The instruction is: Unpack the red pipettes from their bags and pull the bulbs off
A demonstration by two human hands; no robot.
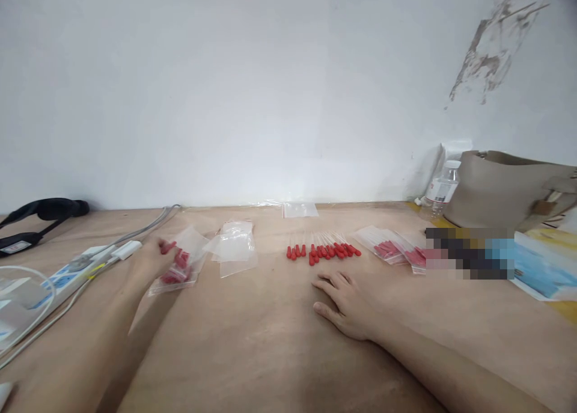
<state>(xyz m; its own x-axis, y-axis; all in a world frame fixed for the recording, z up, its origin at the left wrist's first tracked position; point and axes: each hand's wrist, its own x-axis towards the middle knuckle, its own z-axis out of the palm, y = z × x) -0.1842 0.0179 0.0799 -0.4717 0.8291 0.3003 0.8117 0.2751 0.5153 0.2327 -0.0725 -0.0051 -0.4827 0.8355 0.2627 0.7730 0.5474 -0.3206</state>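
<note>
A clear bag of red-capped pieces [177, 269] is being gripped at its top edge by the left hand [151, 261], the fingers being closed together on the plastic while the bag's lower end is resting on the wooden table [270, 347]. Just to the right of that bag, a loose stack of empty clear bags [234, 247] is lying flat, close to it but not clearly touching. Further right of the held bag, a row of red-capped droppers [322, 250] is being kept side by side on the table, and the right hand [345, 305] is being laid palm down just in front of that row, its fingers held flat and slightly apart, nothing being grasped. Beyond the droppers, still further from the held bag, filled bags [392, 247] are lying overlapped. To the left of the held bag, a white power strip [76, 269] with grey cables is being passed by the left forearm. Behind the row, near the wall, a small folded bag [300, 209] is lying. A water bottle [442, 190] is standing far to the right.
</note>
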